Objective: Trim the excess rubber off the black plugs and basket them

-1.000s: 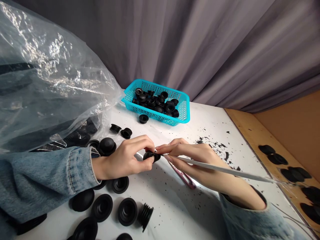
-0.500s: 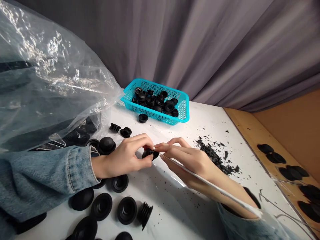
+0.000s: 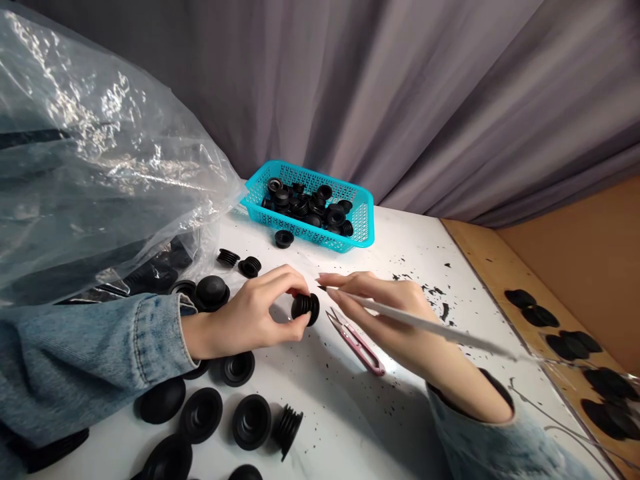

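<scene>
My left hand (image 3: 260,310) pinches a black ribbed plug (image 3: 305,309) between thumb and fingertips, its ridges and wider flange showing. To the right, my right hand (image 3: 383,303) is closed around a long, thin whitish tool (image 3: 430,325) with a dark tip; its exact kind I cannot make out. The tip is close to the plug but apart from it. On the table between and below the hands lie pink-handled thread snips (image 3: 357,343), blades pointing toward the plug. Several loose black plugs, such as a ribbed one (image 3: 289,430) on its side, lie near my left forearm.
A turquoise basket (image 3: 373,223) holding several black plugs stands at the back of the white table (image 3: 415,233). At left is a clear plastic bag (image 3: 125,167) with more dark pieces. Black scraps (image 3: 443,303) lie right of my right hand; flat black discs (image 3: 573,345) rest on a wooden board.
My right hand has drawn back from the plug and turned, swinging the whitish tool upward. The plug has turned in my left hand. The pink snips now show, while my right hand covers more scraps.
</scene>
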Demonstrator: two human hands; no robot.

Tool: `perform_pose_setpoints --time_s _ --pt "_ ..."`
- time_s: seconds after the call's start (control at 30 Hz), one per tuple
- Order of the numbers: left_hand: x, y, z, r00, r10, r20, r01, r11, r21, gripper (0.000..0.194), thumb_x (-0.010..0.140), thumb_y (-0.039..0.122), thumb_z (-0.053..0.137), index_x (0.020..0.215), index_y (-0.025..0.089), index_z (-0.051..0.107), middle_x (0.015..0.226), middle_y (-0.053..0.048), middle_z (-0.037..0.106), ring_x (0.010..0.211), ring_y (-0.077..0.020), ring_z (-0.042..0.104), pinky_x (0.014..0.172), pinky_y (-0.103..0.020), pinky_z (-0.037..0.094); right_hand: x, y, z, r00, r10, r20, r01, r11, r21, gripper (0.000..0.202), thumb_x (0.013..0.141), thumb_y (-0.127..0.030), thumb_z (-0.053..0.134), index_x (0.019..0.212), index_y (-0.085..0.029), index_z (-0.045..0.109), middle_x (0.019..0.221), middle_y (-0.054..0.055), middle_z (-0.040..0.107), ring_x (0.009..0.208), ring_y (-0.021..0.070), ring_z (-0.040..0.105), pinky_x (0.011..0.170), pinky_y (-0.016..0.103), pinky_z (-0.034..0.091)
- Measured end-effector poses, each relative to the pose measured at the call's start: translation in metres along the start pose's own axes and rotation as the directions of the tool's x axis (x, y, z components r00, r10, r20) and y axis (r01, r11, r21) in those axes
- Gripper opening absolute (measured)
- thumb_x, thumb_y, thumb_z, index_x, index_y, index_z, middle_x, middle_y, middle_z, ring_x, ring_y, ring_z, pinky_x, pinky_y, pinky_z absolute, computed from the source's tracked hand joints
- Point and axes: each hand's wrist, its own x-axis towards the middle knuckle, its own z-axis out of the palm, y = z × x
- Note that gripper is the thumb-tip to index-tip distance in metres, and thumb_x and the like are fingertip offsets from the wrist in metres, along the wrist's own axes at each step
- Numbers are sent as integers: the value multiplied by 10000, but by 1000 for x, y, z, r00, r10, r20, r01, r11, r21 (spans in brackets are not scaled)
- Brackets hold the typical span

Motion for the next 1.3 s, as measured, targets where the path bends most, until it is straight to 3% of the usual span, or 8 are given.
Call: perform_pose_setpoints --time_s 0.07,0.13,0.23,0.3,0.57,0.8,1.07,1.3 --pt "1 0 -1 999 27 -22 -27 1000 10 144 774 121 577 910 147 536 831 -50 586 791 -145 573 722 -274 517 0 -2 -6 968 251 18 -251 960 124 146 827 -308 591 777 -213 691 920 72 728 860 245 676 754 383 541" --pt "1 -1 -1 998 46 -36 -46 999 22 168 785 132 582 945 146 535 862 -63 595 827 -156 579 742 -291 523 1 -3 -11 907 413 78 -416 852 318 187 782 -363 642 708 -200 696 846 67 729 853 246 677 778 380 541" --pt "0 -3 -1 997 66 -42 -64 997 39 200 788 133 591 978 142 532 909 -80 596 879 -166 577 777 -307 523 2 -1 -11 860 451 238 -493 618 612 190 728 -335 699 644 -167 672 756 54 711 828 222 682 817 367 535" --pt "0 -4 -1 996 78 -42 -76 996 46 201 789 129 596 980 138 532 924 -87 590 910 -172 572 798 -314 519 3 0 -7 852 434 293 -505 534 678 176 713 -310 714 640 -157 665 704 36 692 771 194 683 812 353 535" --pt "0 -2 -2 994 100 -32 -98 993 61 211 792 146 613 983 147 523 906 -86 588 894 -179 576 769 -325 531 -3 1 1 889 423 176 -453 757 471 263 767 -407 647 656 -171 673 662 51 685 703 206 661 683 336 534" --pt "-1 -4 -1 990 124 -69 -122 992 41 223 799 177 641 991 135 537 918 -99 608 912 -178 588 790 -322 535 -6 -2 2 931 349 104 -363 868 339 274 815 -419 587 682 -201 687 671 54 701 683 221 669 552 305 525" --pt "2 -5 -2 988 85 -131 -91 995 -35 217 774 202 674 966 147 591 906 -80 635 885 -171 608 781 -300 538 -5 -11 -4 895 424 136 -432 750 500 222 773 -387 642 641 -212 674 672 54 702 734 251 679 590 341 548" --pt "2 -7 -2 999 0 -49 -8 987 -158 238 809 206 635 1037 151 596 981 -82 638 875 -149 606 807 -281 532 -2 -6 -1 875 452 172 -461 672 579 236 768 -370 652 641 -170 645 717 67 709 754 222 685 742 359 543"
